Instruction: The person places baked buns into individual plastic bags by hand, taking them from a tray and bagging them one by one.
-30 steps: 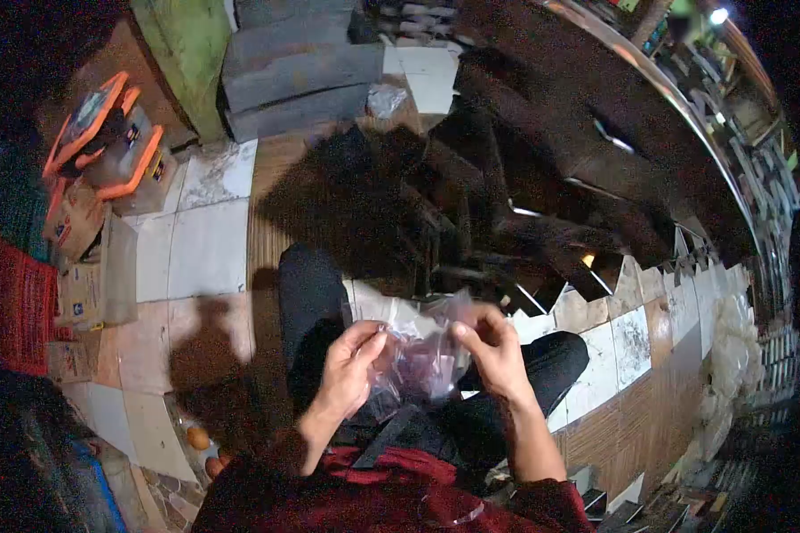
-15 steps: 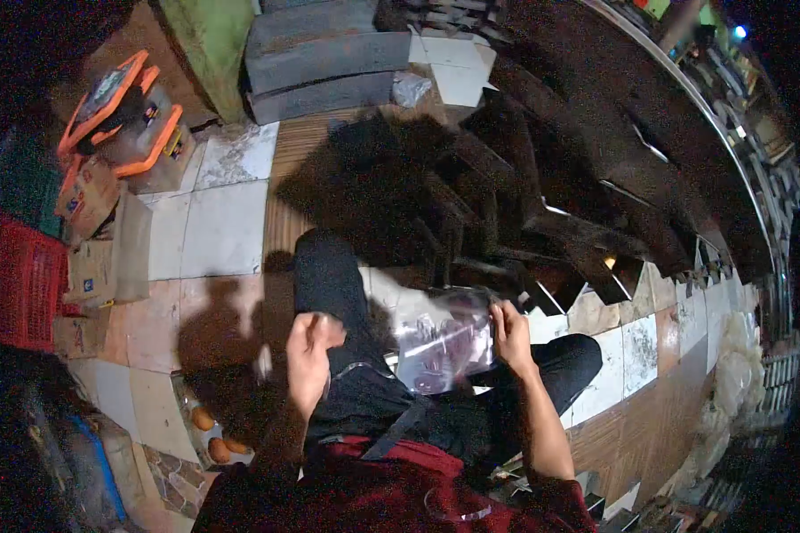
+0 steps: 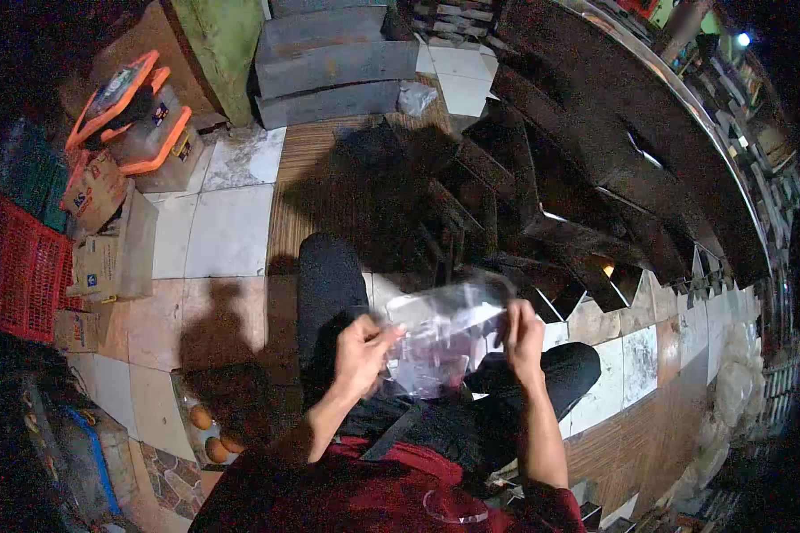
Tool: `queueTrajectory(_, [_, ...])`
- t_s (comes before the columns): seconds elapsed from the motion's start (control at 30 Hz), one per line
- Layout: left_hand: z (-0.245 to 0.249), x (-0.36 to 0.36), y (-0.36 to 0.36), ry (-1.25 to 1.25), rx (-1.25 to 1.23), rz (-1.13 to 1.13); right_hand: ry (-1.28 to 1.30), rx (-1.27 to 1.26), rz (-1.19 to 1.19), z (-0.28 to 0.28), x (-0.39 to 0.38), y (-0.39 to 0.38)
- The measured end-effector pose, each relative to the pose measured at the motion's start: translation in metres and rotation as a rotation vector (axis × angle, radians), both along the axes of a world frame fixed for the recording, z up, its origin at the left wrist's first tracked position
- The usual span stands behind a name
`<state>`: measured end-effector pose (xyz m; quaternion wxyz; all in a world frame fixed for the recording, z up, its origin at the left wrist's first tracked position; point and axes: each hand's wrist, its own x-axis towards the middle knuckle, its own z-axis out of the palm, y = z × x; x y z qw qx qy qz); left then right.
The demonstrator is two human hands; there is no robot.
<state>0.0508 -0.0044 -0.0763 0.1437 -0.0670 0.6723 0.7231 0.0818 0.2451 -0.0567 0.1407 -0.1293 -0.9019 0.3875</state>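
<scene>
A clear, shiny plastic bag [image 3: 436, 342] is stretched between my two hands above my lap, its surface catching the light. My left hand [image 3: 362, 357] pinches its left edge with thumb and fingers. At the opposite side, the fingers of my right hand [image 3: 524, 336] are closed on the bag's right edge. My dark trousers [image 3: 327, 284] show beneath and to either side of it, knees bent outward. Part of the bag is blurred by motion.
Dark angular boards [image 3: 551, 213] stand close ahead on the right. Grey boxes [image 3: 333, 75] are stacked at the back. Left are orange-lidded bins [image 3: 156, 147], cardboard boxes [image 3: 98, 266] and a red crate [image 3: 27, 271]. Several brown egg-like things [image 3: 215, 449] lie at lower left.
My left hand has moved right and taken hold of the bag's left edge; before, it was apart from the bag. The bag is now spread wider and slightly higher.
</scene>
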Motion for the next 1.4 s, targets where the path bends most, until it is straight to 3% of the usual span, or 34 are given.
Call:
queueTrajectory(0.03, [0.009,-0.004,-0.005,-0.074,-0.108,0.062,0.205,0.052,-0.045,-0.006,-0.006,0.000])
queueTrajectory(0.07, [0.013,-0.010,-0.010,0.061,-0.113,0.239,0.128,0.046,-0.144,-0.004,-0.006,0.004])
queueTrajectory(0.1, [0.012,-0.015,-0.024,0.019,0.034,0.310,0.103,0.044,-0.121,-0.025,-0.007,0.020])
queueTrajectory(0.17, [-0.003,-0.025,-0.044,0.053,0.315,0.377,-0.313,-0.774,-0.276,-0.053,-0.009,0.035])
queueTrajectory(0.23, [0.010,-0.024,-0.046,0.046,0.359,0.381,-0.195,0.130,0.161,-0.076,-0.006,0.024])
queueTrajectory(0.3, [0.018,-0.022,-0.046,0.034,0.410,0.380,-0.543,0.051,0.309,-0.089,-0.001,0.016])
queueTrajectory(0.37, [0.021,-0.021,-0.044,-0.028,0.493,0.344,-0.473,0.484,0.665,-0.115,0.006,0.008])
queueTrajectory(0.4, [0.019,-0.020,-0.042,-0.026,0.471,0.328,-0.407,0.587,0.665,-0.121,0.009,-0.002])
queueTrajectory(0.43, [0.019,-0.019,-0.041,-0.022,0.475,0.326,-0.185,0.722,0.672,-0.108,0.010,-0.015])
queueTrajectory(0.47, [0.019,-0.018,-0.039,-0.006,0.468,0.291,-0.050,0.648,0.574,-0.092,0.004,-0.022])
queueTrajectory(0.5, [0.018,-0.016,-0.038,0.006,0.461,0.260,0.081,0.572,0.479,-0.081,-0.005,-0.024])
queueTrajectory(0.53, [0.011,-0.017,-0.038,0.043,0.485,0.242,-0.060,0.193,0.402,-0.072,-0.016,-0.021])
queueTrajectory(0.57, [0.008,-0.017,-0.035,0.041,0.488,0.244,-0.206,-0.662,0.243,-0.061,-0.018,-0.021])
queueTrajectory(0.63, [0.007,-0.016,-0.028,0.101,0.325,0.181,-0.146,-1.417,0.281,0.014,-0.030,-0.036])
queueTrajectory(0.7, [0.007,-0.017,-0.024,0.073,0.309,0.111,-0.197,-1.188,0.463,0.049,-0.034,-0.034])
queueTrajectory(0.73, [0.009,-0.019,-0.022,0.053,0.295,0.051,-0.229,-0.709,0.423,0.053,-0.035,-0.033])
queueTrajectory(0.77, [0.018,-0.023,-0.019,0.037,0.282,-0.010,-0.244,-0.624,0.347,0.063,-0.036,-0.034])
queueTrajectory(0.8, [0.032,-0.024,-0.022,-0.108,0.419,-0.140,-0.179,-0.494,0.285,0.077,-0.038,-0.033])
queueTrajectory(0.87, [0.029,-0.023,-0.023,-0.060,0.364,-0.181,-0.073,-0.367,0.237,0.095,-0.042,-0.026])
queueTrajectory(0.9, [0.028,-0.023,-0.021,-0.014,0.303,-0.208,-0.051,-0.037,0.316,0.106,-0.041,-0.022])
queueTrajectory(0.97, [0.031,-0.025,-0.014,0.080,0.268,-0.171,-0.073,0.190,0.242,0.130,-0.039,-0.028])
queueTrajectory(1.03, [0.029,-0.030,-0.009,0.128,0.220,-0.020,0.159,0.258,0.253,0.163,-0.033,-0.038])
queueTrajectory(1.1, [0.036,-0.039,0.002,0.254,0.185,-0.040,0.375,0.356,0.403,0.199,-0.042,-0.037])
queueTrajectory(1.17, [0.037,-0.056,0.012,0.130,0.515,0.125,0.827,0.659,0.305,0.267,-0.069,-0.020])
queueTrajectory(1.2, [0.037,-0.068,0.020,0.084,0.572,0.208,0.885,0.677,0.200,0.299,-0.083,-0.013])
queueTrajectory(1.27, [-0.017,-0.100,0.017,-0.021,0.612,0.266,0.984,0.693,-0.018,0.364,-0.112,0.002])
queueTrajectory(1.3, [-0.034,-0.114,0.019,-0.064,0.664,0.313,0.996,0.908,0.017,0.389,-0.133,0.020])
queueTrajectory(1.33, [-0.048,-0.128,0.020,-0.057,0.677,0.298,0.756,1.141,-0.064,0.406,-0.154,0.023])
queueTrajectory(1.37, [-0.060,-0.138,0.019,-0.179,0.874,0.298,0.489,1.352,-0.146,0.423,-0.178,0.027])
queueTrajectory(1.4, [-0.068,-0.144,0.022,-0.307,1.069,0.292,0.409,1.335,0.003,0.433,-0.219,0.065])
